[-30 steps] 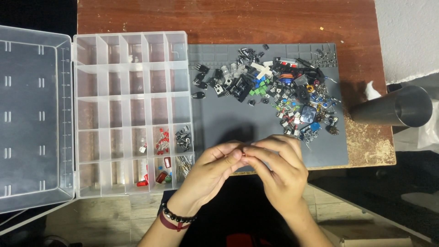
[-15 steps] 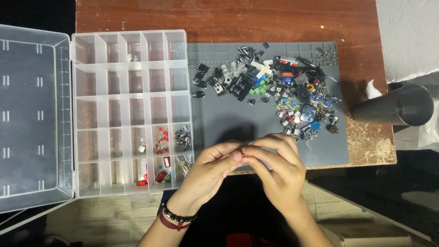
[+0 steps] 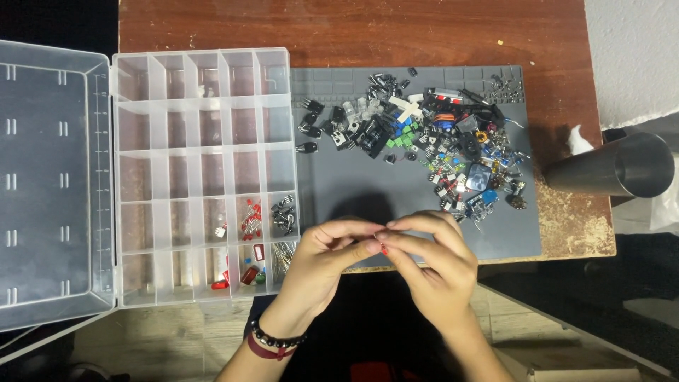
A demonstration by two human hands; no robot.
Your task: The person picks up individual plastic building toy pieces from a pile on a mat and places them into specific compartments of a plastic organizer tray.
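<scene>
I see both hands meeting over the near edge of the grey work mat (image 3: 368, 191), fingertips pinched together on one tiny red component (image 3: 384, 249). My left hand (image 3: 327, 265) is curled, thumb and forefinger closed on the part from the left, with a dark beaded bracelet (image 3: 274, 334) and a red band at the wrist. My right hand (image 3: 431, 262) comes in from the other side, its thumb and first fingers also closed on that same red part, so the piece sits right between the two sets of fingertips, held above the mat and not resting on it. The part is too small for me to tell its kind. Further back on the mat lies a loose heap of electronic components (image 3: 431, 152), black, green, blue and metal pieces mixed together, well apart from the hands. To the left, touching the mat's edge, stands a clear plastic compartment organizer (image 3: 205, 177) with its lid (image 3: 53, 184) folded open flat; a few near compartments hold red LEDs (image 3: 250, 218), small black parts and thin-leaded pieces. All this sits on a worn reddish wooden counter (image 3: 353, 32), and a grey metal cylinder (image 3: 612, 170) lies at its right edge.
</scene>
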